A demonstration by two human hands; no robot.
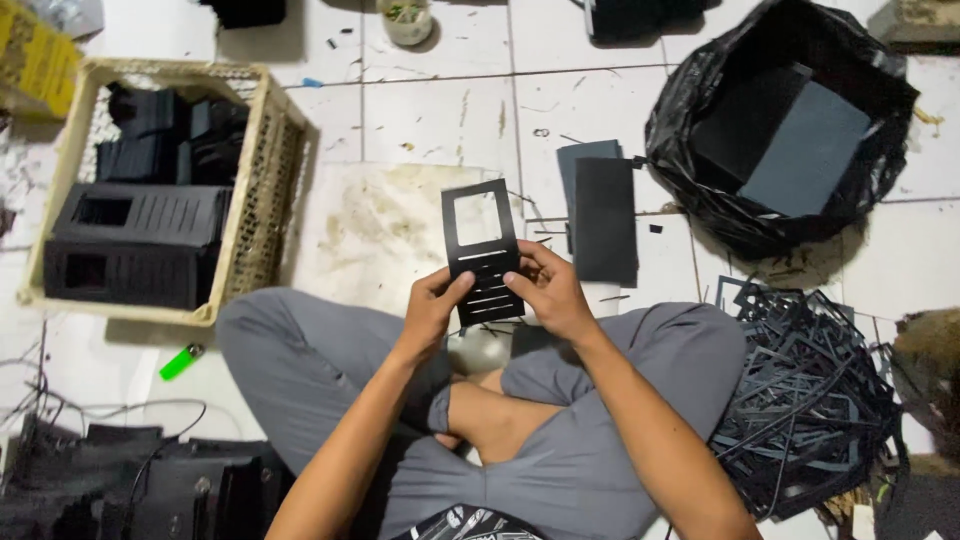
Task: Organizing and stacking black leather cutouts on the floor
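Black die-cut sheet (482,252), pinched by both hands (432,310) (552,290); basket (262,150) holds finished pieces, uncut sheets (604,215) remain on floor.

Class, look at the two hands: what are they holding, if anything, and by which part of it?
Both hands hold one black die-cut card sheet. The left hand and right hand pinch its lower, slotted end from either side; the end with the square window sticks up free.

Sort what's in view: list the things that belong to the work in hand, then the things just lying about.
In the work: cut sheet held by left hand and right hand; sheet stack; basket of finished pieces; offcuts; bag.
Lying about: lighter; cup; cables.
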